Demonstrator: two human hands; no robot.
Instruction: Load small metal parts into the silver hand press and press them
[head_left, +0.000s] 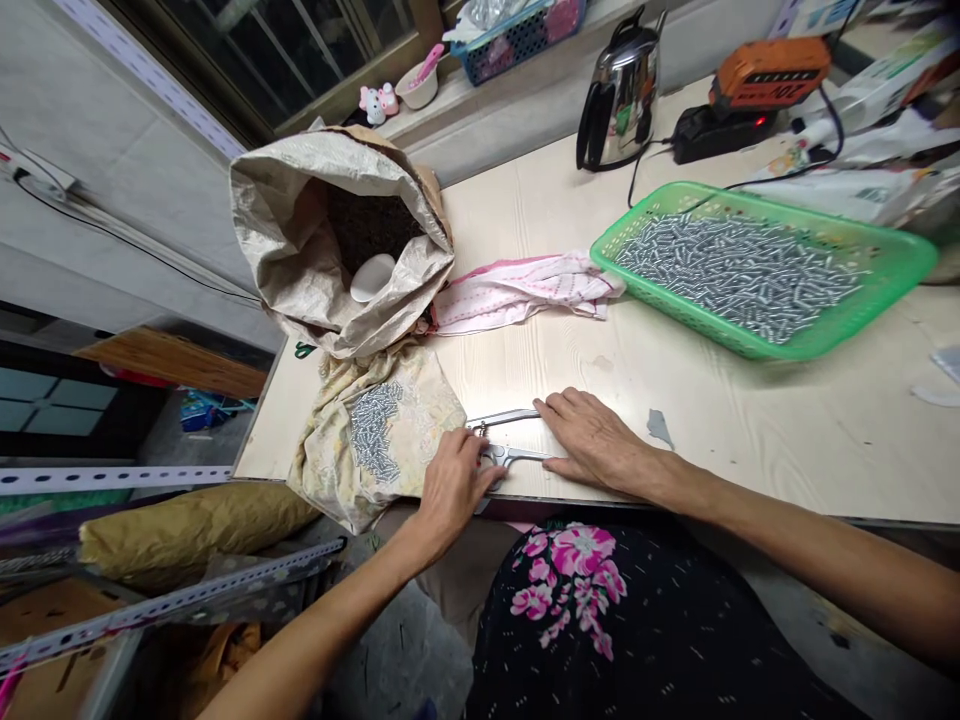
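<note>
Silver pliers [517,455] with a small spring between their handles lie low over the table's front edge, handles spread apart. My right hand [589,440] holds both handle ends, fingers on the upper one and thumb on the lower. At the head of the pliers, my left hand [454,480] is closed, thumb and fingers drawn together; whatever they pinch is hidden. Left of it, a pile of small silver metal pins [375,430] rests on a yellowish patterned cloth [427,400]. Many similar metal pieces [742,270] fill a green plastic basket [817,345] at the right.
An open woven sack [270,220] with dark contents and a white scoop [373,277] stands behind the cloth. A pink-white towel [525,290] lies mid-table. Farther back are a steel kettle [619,95] and an orange battery [772,75] on a black charger [720,135].
</note>
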